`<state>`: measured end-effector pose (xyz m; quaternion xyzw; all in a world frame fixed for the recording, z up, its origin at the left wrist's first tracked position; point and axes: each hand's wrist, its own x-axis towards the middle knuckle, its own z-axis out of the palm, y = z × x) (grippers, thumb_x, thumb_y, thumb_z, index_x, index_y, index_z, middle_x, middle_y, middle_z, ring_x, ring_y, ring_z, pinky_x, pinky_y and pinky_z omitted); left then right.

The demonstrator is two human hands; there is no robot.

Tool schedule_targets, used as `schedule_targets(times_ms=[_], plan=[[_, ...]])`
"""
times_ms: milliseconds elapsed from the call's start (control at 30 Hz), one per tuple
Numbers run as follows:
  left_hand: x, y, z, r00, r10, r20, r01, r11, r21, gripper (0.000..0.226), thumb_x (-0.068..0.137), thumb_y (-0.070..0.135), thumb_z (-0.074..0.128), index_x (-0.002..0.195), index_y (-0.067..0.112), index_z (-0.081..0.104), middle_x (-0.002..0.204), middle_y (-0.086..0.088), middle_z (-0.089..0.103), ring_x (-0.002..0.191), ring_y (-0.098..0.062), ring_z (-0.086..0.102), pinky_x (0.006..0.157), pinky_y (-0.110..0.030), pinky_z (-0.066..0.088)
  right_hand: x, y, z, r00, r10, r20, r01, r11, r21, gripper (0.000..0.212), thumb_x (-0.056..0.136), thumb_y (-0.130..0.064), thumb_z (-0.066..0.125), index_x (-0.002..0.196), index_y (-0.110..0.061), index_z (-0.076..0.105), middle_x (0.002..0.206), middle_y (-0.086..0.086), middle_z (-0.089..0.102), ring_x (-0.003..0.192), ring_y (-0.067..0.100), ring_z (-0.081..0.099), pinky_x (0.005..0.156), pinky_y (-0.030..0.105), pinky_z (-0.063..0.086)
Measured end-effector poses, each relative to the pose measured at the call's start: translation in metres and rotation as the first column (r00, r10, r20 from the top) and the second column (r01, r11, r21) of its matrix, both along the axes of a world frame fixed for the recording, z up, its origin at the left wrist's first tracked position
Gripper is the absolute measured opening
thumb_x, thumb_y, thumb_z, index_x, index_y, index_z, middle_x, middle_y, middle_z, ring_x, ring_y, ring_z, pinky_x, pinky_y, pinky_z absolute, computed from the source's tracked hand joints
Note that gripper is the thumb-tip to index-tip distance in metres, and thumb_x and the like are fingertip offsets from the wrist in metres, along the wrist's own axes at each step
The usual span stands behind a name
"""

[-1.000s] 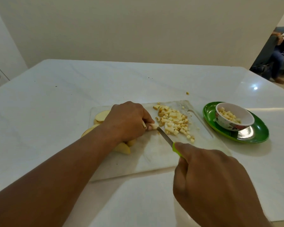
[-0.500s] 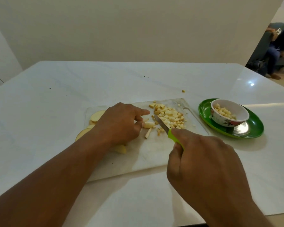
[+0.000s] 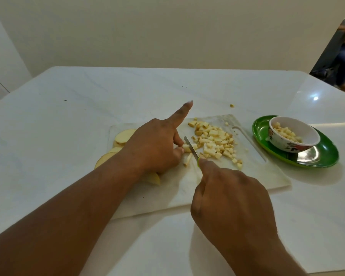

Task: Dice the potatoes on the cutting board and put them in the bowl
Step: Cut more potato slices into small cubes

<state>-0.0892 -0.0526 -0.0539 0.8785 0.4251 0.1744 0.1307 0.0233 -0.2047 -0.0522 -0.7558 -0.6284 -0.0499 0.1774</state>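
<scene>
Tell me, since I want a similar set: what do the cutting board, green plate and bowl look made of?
Cutting board: probably plastic, white, matte, stained, with a moulded handle slot.
Green plate: glossy, mirror-like reflections; melamine or glazed ceramic, can't tell.
Bowl: likely ceramic or melamine, white with printed flowers, smooth sheen.

Left hand (image 3: 153, 146) curled, index finger raised; right hand (image 3: 233, 198) clenched, knuckles up.

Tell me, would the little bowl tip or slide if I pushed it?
Probably slide. The floral bowl sits off-centre on a glossy green plate that looks slick. It also seems to lean on the plate's sloped rim, so a shove might tip it. It holds only a few potato cubes, so it's likely light.
</scene>
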Motion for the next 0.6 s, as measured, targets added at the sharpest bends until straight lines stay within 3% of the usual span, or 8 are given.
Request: schedule_targets(times_ms=[67,133,200,300,467,600], plan=[[0.000,0.001,-0.003,0.999,0.031,0.043,-0.032,0.999,0.024,0.078,0.088,0.031,0.074,0.153,0.047,0.034,0.087,0.026,0.073,0.075,0.006,0.059,0.074,-0.017,0.049,0.000,-0.001,-0.006,1.000,0.003,0.001,-0.003,1.000,-0.018,0.054,0.094,-0.028,0.040,0.147,-0.032,0.033,0.078,-0.007,0.056,0.064,0.010,0.052,0.051,0.022,0.033],[0.000,0.003,-0.006,0.992,0.068,0.102,-0.068,0.998,0.001,0.039,0.089,0.031,0.075,0.126,0.041,0.065,0.080,0.024,0.073,0.077,0.007,0.060,0.076,-0.020,0.050,-0.001,-0.004,-0.011,1.000,0.010,-0.021,-0.011,0.999,-0.043,0.056,0.094,-0.026,0.040,0.149,-0.031,0.030,0.081,-0.007,0.059,0.067,0.010,0.055,0.053,0.023,0.035],[0.001,0.004,-0.007,0.988,0.081,0.132,-0.078,0.997,-0.030,0.016,0.089,0.031,0.077,0.103,0.038,0.078,0.082,0.022,0.074,0.080,0.004,0.065,0.079,-0.023,0.053,0.003,-0.004,-0.012,0.999,0.017,-0.049,-0.020,0.998,-0.063,0.051,0.094,-0.024,0.041,0.144,-0.032,0.033,0.074,-0.007,0.054,0.064,0.010,0.053,0.050,0.022,0.032],[0.005,-0.001,-0.007,0.991,0.090,0.096,-0.090,0.996,0.005,0.013,0.087,0.025,0.075,0.091,0.035,0.082,0.089,0.024,0.074,0.083,-0.001,0.068,0.080,-0.025,0.057,0.005,-0.005,-0.009,0.997,0.028,-0.068,-0.032,0.997,-0.064,0.048,0.094,-0.024,0.041,0.141,-0.033,0.035,0.069,-0.007,0.046,0.059,0.010,0.047,0.048,0.021,0.030],[0.010,-0.001,-0.010,0.993,0.112,0.041,-0.113,0.993,0.016,0.016,0.082,0.022,0.072,0.081,0.035,0.080,0.083,0.020,0.075,0.079,-0.004,0.068,0.076,-0.032,0.060,0.009,-0.016,-0.008,0.994,0.021,-0.104,-0.030,0.996,-0.085,0.042,0.093,-0.028,0.042,0.134,-0.035,0.038,0.084,-0.004,0.061,0.073,0.012,0.059,0.063,0.027,0.048],[0.010,0.002,-0.010,0.994,0.102,0.050,-0.103,0.994,0.018,0.012,0.084,0.025,0.073,0.081,0.036,0.079,0.083,0.020,0.075,0.079,-0.004,0.067,0.075,-0.032,0.060,0.008,-0.029,-0.007,0.992,0.011,-0.126,-0.024,0.994,-0.102,0.039,0.094,-0.034,0.039,0.133,-0.038,0.031,0.077,-0.003,0.057,0.071,0.012,0.057,0.062,0.025,0.042]])
